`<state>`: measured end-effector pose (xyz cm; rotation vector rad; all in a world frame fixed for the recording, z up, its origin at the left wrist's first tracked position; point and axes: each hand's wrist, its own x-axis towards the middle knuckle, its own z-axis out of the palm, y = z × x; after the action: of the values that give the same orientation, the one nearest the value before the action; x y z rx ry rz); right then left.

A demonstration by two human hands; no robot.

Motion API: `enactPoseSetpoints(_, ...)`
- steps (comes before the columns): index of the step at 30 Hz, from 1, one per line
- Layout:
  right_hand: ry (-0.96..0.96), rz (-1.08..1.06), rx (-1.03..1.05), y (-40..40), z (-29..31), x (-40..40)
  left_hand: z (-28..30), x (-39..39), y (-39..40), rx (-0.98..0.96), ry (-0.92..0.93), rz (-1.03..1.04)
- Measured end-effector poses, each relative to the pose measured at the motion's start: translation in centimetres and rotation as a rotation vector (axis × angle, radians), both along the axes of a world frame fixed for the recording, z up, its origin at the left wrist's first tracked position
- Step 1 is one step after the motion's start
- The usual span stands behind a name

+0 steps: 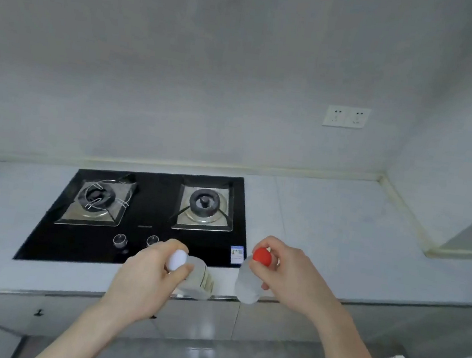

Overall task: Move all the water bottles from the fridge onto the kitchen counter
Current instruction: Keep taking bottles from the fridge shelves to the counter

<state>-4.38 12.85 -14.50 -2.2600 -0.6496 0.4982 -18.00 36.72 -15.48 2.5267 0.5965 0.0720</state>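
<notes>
My left hand (145, 279) grips a clear water bottle with a white cap (196, 280) by its neck. In my right hand (285, 275) is a second clear water bottle with a red cap (247, 286), also gripped at the neck. Both bottles hang over the front edge of the pale grey kitchen counter (325, 233), just in front of the hob. Whether their bases touch the counter cannot be told. The fridge is out of view.
A black two-burner gas hob (156, 199) is set into the counter, with two knobs near its front edge. A double wall socket (346, 117) sits on the back wall. The counter turns a corner at the right (402, 206). Cabinet fronts run below the counter edge.
</notes>
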Motion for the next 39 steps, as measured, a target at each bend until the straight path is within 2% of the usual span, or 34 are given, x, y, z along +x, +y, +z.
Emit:
enactPoseSetpoints(13,-0.067,0.446,-0.016,17.0,1.1,-3.5,0.0,-11.9,9.9,0.019,-0.063,0.362)
enactPoseSetpoints(24,-0.112,0.628,0.014,32.2,2.6,-12.6,0.8,-23.1,20.5,-0.033,-0.136,0.547)
enactPoseSetpoints(39,-0.122,0.814,0.063,46.6,3.7,-21.3,1.4,-34.0,29.7,0.006,-0.176,0.745)
